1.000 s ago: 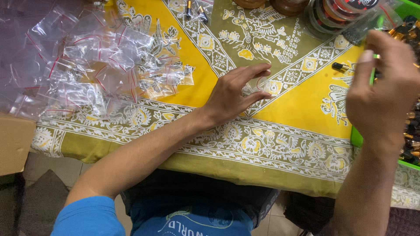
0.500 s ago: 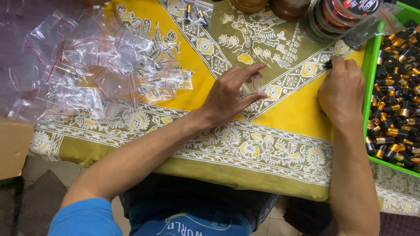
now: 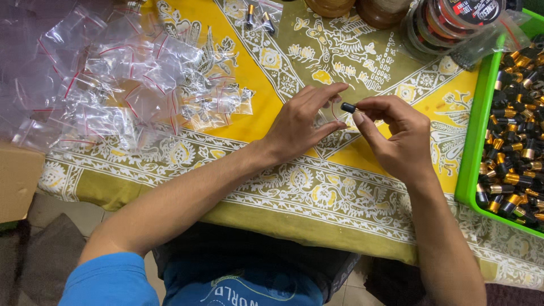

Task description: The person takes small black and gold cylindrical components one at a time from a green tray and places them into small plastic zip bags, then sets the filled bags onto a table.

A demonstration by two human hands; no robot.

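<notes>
Both hands meet at the centre of the table (image 3: 294, 226): left hand (image 3: 300, 122) beside right hand (image 3: 396, 139), small cap (image 3: 348, 107) between them. Bag pile (image 3: 124, 85) lies left; tray (image 3: 475, 153) of tubes right; jars (image 3: 447, 22) behind.

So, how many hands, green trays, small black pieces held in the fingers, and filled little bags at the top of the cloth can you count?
Hands: 2, left hand and right hand
Green tray: 1
Small black piece pinched in right fingers: 1
Filled little bags: 2
Total: 6
</notes>
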